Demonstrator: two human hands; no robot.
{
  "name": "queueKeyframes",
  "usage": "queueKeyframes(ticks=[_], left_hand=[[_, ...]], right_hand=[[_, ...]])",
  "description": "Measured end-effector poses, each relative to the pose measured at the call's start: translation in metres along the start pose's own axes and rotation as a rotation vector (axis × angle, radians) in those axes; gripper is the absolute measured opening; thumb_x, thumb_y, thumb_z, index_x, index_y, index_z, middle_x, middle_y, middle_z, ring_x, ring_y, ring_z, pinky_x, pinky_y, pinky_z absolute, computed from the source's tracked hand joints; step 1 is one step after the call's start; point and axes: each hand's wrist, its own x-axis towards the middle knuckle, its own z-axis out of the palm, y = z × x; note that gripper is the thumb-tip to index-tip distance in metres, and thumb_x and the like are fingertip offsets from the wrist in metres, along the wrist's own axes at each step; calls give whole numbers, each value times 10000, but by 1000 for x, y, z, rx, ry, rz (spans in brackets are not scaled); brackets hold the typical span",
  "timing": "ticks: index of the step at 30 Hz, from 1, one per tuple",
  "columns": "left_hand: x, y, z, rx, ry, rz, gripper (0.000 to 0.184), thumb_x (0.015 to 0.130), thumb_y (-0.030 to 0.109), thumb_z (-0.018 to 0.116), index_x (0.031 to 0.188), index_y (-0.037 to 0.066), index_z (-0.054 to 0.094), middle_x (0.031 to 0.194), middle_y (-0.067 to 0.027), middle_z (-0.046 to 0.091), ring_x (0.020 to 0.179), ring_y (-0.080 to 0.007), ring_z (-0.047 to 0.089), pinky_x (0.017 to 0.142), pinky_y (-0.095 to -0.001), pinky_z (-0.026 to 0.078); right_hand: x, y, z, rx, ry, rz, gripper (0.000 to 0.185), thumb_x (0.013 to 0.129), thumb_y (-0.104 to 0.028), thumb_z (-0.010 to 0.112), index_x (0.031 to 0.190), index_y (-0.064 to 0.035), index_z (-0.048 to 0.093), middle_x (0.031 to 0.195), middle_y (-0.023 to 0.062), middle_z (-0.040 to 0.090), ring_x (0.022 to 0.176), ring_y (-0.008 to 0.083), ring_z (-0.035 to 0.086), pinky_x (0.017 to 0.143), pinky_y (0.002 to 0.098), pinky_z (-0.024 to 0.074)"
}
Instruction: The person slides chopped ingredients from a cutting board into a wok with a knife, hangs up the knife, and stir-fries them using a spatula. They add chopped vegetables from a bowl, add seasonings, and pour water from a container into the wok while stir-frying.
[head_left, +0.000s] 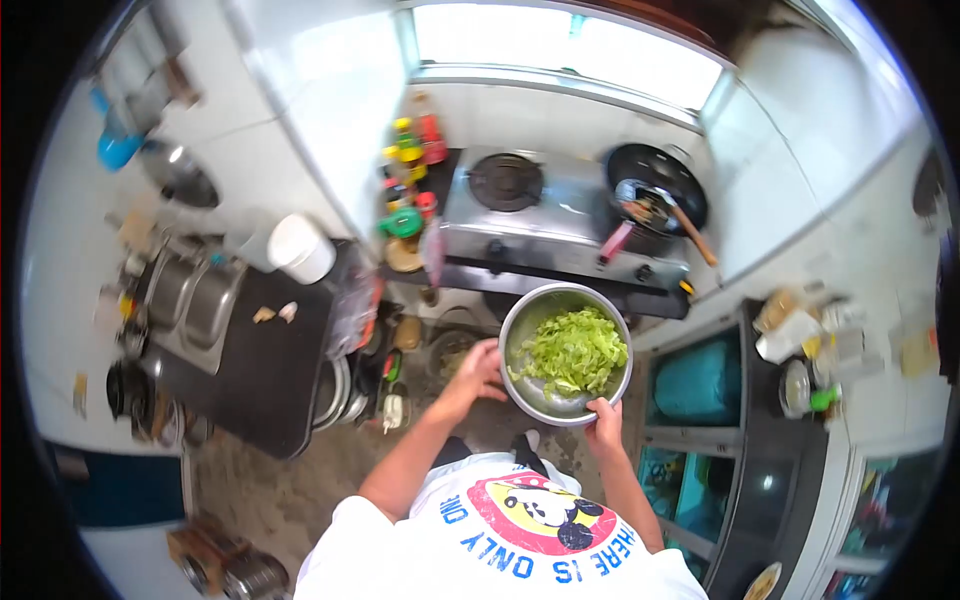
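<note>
A round metal bowl [513, 385] is in front of my body, with chopped green leaves [575, 350] inside it. My right hand [604, 425] grips the bowl's near rim, thumb over the edge. At the bowl's left side is my left hand [477, 377], its fingers apart and close to the wall; whether they touch it is hard to tell. Beyond the bowl stands a steel gas stove [570, 215]. On its right burner sits a black wok [655, 170] with utensils in it, one of them with a wooden handle [693, 235].
Bottles [410, 150] and jars stand left of the stove. At the left are a dark counter [270, 360], a double sink [205, 305] and a white tub [301, 249]. A glass-fronted cabinet [695, 440] stands at the right. Pots [335, 390] sit beneath the left counter.
</note>
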Motion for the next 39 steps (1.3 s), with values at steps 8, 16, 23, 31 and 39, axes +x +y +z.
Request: queueKeyframes(ticks=[8,16,23,31,39], left_hand=[[56,-89,146,-90,-48,-306,481,805,160,624,1234,-1,477,1091,-124,600,921,-206,634,742,-334,563],[73,-21,91,-87,251,-209,383,701,28,569,1077,-37,544,978,-123,626,809,-213,646,689,-295,533],[102,25,-25,-52,327,-55,424,661,13,514,1083,-28,536,960,-111,612,850,-216,642,669,-341,545],[180,98,-5,-68,401,-37,335,903,243,476,1053,-28,606,985,-173,657,873,-321,643,724,-436,552],[209,102,44,16,415,63,399,944,292,447,1181,-9,558,1070,-138,597,947,-279,557,823,-403,461]], right_hand=[[30,2,-88,110,185,-261,589,718,23,501,1291,-52,388,1091,56,563,892,146,592,710,265,515],[69,-45,-60,-178,-394,-45,644,869,-110,602,1413,-39,264,1308,158,464,1096,227,561,794,320,537],[147,-105,-86,-555,28,-224,350,893,-111,574,1225,-13,520,1113,116,602,848,127,641,617,274,527],[253,-226,-108,-1022,725,-841,481,733,-130,628,1183,-8,509,1166,192,499,1117,362,492,914,423,448],[308,-240,-114,-1216,593,-570,449,746,-162,677,1119,-38,460,1035,205,516,943,373,584,786,472,494]])
